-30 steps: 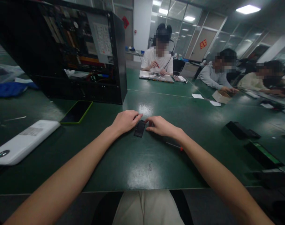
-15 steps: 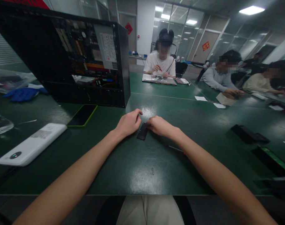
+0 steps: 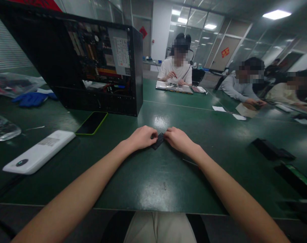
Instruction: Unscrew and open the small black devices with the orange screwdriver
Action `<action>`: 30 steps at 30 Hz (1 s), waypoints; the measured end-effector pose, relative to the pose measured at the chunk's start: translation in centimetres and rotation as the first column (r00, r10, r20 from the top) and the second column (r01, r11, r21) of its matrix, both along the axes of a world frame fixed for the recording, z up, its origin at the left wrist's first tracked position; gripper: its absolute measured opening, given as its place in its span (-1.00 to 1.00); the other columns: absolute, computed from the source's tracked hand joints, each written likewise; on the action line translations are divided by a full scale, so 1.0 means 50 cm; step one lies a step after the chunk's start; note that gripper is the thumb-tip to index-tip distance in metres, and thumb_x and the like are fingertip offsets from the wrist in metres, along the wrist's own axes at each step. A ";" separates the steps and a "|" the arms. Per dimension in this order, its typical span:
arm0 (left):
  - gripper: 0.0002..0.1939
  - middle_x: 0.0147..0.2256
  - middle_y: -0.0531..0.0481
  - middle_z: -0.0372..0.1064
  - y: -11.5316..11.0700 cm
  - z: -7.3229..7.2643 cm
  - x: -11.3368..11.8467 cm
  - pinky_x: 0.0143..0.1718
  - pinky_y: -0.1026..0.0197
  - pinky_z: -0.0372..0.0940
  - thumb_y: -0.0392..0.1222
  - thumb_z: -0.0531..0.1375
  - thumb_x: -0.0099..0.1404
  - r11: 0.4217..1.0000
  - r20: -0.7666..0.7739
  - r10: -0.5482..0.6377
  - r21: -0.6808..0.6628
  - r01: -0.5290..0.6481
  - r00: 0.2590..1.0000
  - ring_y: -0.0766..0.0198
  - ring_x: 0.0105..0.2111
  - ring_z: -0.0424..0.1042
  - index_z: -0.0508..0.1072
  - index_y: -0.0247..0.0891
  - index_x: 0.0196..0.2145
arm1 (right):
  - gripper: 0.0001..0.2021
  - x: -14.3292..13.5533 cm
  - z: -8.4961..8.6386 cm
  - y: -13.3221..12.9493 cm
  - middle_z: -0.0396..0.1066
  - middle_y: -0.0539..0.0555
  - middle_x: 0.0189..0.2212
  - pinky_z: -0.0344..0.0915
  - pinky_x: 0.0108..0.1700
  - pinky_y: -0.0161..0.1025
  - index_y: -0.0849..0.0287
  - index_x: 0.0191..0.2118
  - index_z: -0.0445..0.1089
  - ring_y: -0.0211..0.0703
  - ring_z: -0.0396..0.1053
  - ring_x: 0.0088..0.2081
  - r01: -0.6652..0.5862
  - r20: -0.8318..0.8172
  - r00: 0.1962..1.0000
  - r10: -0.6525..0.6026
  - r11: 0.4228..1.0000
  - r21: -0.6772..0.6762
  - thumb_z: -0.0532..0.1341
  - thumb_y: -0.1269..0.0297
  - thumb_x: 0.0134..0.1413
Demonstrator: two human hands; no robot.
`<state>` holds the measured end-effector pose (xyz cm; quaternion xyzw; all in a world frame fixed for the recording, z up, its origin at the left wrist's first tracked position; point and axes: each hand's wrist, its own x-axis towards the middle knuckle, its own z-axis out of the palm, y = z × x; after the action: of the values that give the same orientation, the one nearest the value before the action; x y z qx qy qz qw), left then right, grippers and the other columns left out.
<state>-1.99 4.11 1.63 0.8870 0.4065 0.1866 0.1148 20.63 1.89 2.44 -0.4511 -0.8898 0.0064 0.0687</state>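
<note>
A small black rectangular part (image 3: 158, 141) lies at a slant between my hands on the green table (image 3: 153, 182). My left hand (image 3: 144, 137) is curled, its thumb and fingers closed on the part's left edge. At the part's upper right end, the fingers of my right hand (image 3: 177, 137) are pinched together on it. A thin metal tool (image 3: 190, 162) lies beside my right forearm, its far end hidden by the arm.
An open black computer case (image 3: 102, 67) stands at the back left, near a green-edged phone (image 3: 92, 123) and a white power bank (image 3: 39, 152). Black parts (image 3: 272, 148) lie on the right. Across the table a person (image 3: 177, 67) works; others sit at the right.
The black part has turned clockwise and now lies more slanted. My left hand has closed in on its left edge. The whole view has shifted slightly.
</note>
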 end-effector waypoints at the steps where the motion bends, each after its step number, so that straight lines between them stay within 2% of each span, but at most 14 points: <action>1: -0.84 -0.30 -0.09 0.61 0.001 0.000 -0.001 -0.30 0.17 0.28 -0.18 0.26 0.29 1.000 -0.001 0.003 -0.004 -0.003 1.000 0.08 -0.30 0.54 0.67 -0.19 -0.28 | -0.72 0.000 0.000 -0.003 0.51 0.27 -0.15 0.29 -0.01 -0.14 0.26 -0.13 0.57 0.01 0.43 -0.08 -0.006 -0.016 1.000 0.006 1.000 0.002 0.09 0.38 0.44; 5: -0.81 -0.26 -0.15 0.61 0.006 0.003 -0.004 -0.19 0.14 0.31 -0.14 0.26 0.34 0.999 0.039 0.000 -0.033 0.001 0.999 0.03 -0.22 0.55 0.67 -0.22 -0.29 | -0.76 0.011 0.007 -0.006 0.51 0.27 -0.09 0.28 0.03 -0.15 0.28 -0.14 0.56 -0.01 0.43 -0.05 -0.041 -0.125 0.991 0.040 0.999 -0.007 0.12 0.39 0.41; 8: -0.77 -0.24 -0.13 0.62 0.012 0.005 -0.003 -0.16 0.15 0.32 -0.12 0.22 0.40 0.995 0.121 -0.007 -0.098 0.019 0.993 0.07 -0.22 0.56 0.66 -0.24 -0.26 | -0.82 0.026 0.015 -0.007 0.56 0.17 -0.12 0.33 0.01 -0.22 0.24 -0.13 0.55 -0.11 0.48 -0.11 -0.087 -0.235 0.969 0.074 0.995 -0.043 0.16 0.42 0.36; 10: -0.74 -0.25 -0.12 0.63 0.015 0.006 -0.002 -0.18 0.16 0.32 -0.09 0.20 0.42 0.987 0.186 -0.001 -0.159 0.031 0.983 0.10 -0.24 0.56 0.66 -0.26 -0.24 | -0.81 0.035 0.020 -0.014 0.58 0.12 -0.13 0.36 -0.02 -0.23 0.21 -0.08 0.52 -0.14 0.51 -0.13 -0.108 -0.309 0.947 0.085 0.992 -0.058 0.14 0.39 0.39; 14: -0.67 -0.29 -0.08 0.64 0.015 0.007 0.003 -0.21 0.18 0.33 0.00 0.20 0.41 0.955 0.302 0.026 -0.291 0.066 0.953 0.11 -0.26 0.55 0.67 -0.28 -0.23 | -0.72 0.039 0.029 -0.038 0.52 0.19 0.07 0.37 0.14 -0.10 0.18 0.14 0.43 -0.05 0.47 0.08 -0.157 -0.407 0.903 0.138 0.987 -0.016 0.18 0.26 0.42; 17: -0.62 -0.34 -0.06 0.62 0.011 0.008 0.009 -0.25 0.19 0.34 0.10 0.26 0.35 0.918 0.362 0.022 -0.377 0.125 0.932 0.13 -0.30 0.53 0.67 -0.29 -0.29 | -0.75 0.036 0.033 -0.052 0.49 0.19 0.06 0.38 0.14 -0.09 0.14 0.11 0.47 -0.06 0.46 0.07 -0.195 -0.416 0.889 0.189 0.980 0.028 0.17 0.31 0.42; 19: -0.54 -0.36 -0.05 0.59 0.008 0.009 0.013 -0.29 0.20 0.33 0.18 0.22 0.37 0.902 0.403 0.033 -0.405 0.146 0.915 0.15 -0.33 0.50 0.67 -0.30 -0.30 | -0.79 0.038 0.034 -0.052 0.50 0.16 -0.03 0.41 0.07 -0.12 0.14 0.02 0.51 -0.09 0.48 -0.02 -0.176 -0.424 0.887 0.184 0.983 0.057 0.15 0.35 0.43; 22: -0.36 -0.31 -0.09 0.58 0.005 0.009 0.017 -0.27 0.19 0.34 0.26 0.00 0.50 0.903 0.487 0.073 -0.403 0.150 0.870 0.16 -0.32 0.49 0.65 -0.33 -0.19 | -0.84 0.049 0.032 -0.043 0.50 0.17 -0.06 0.43 0.06 -0.11 0.18 -0.02 0.51 -0.08 0.49 -0.04 -0.080 -0.448 0.886 0.123 0.990 0.114 0.19 0.36 0.40; 23: -0.37 -0.30 -0.11 0.58 0.004 0.009 0.018 -0.24 0.18 0.35 0.26 0.00 0.50 0.902 0.509 0.076 -0.402 0.158 0.858 0.15 -0.30 0.49 0.64 -0.34 -0.17 | -0.84 0.052 0.031 -0.040 0.50 0.19 -0.04 0.43 0.07 -0.10 0.19 -0.02 0.50 -0.07 0.49 -0.03 -0.045 -0.451 0.887 0.100 0.990 0.132 0.19 0.36 0.40; 27: -0.58 -0.25 -0.10 0.61 0.001 0.004 0.024 -0.20 0.16 0.37 0.12 0.27 0.33 0.877 0.549 0.074 -0.433 0.207 0.832 0.10 -0.25 0.53 0.65 -0.32 -0.14 | -0.67 0.054 0.026 -0.042 0.44 0.25 0.13 0.42 0.15 0.01 0.16 0.19 0.42 0.03 0.46 0.10 0.017 -0.399 0.915 0.063 0.981 0.194 0.24 0.31 0.37; 30: -0.61 -0.24 -0.10 0.62 -0.001 -0.002 0.029 -0.19 0.14 0.39 0.06 0.30 0.31 0.865 0.563 0.087 -0.451 0.218 0.822 0.06 -0.23 0.55 0.66 -0.32 -0.13 | -0.56 0.039 0.024 -0.052 0.30 0.34 0.30 0.19 0.34 0.28 0.15 0.25 0.41 0.27 0.27 0.31 0.014 -0.300 0.952 0.067 0.965 0.262 0.33 0.28 0.29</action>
<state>-0.54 4.07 1.53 0.7449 0.3560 0.3259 0.4606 22.60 -0.73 3.65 -0.4196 -0.8674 -0.0403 0.2644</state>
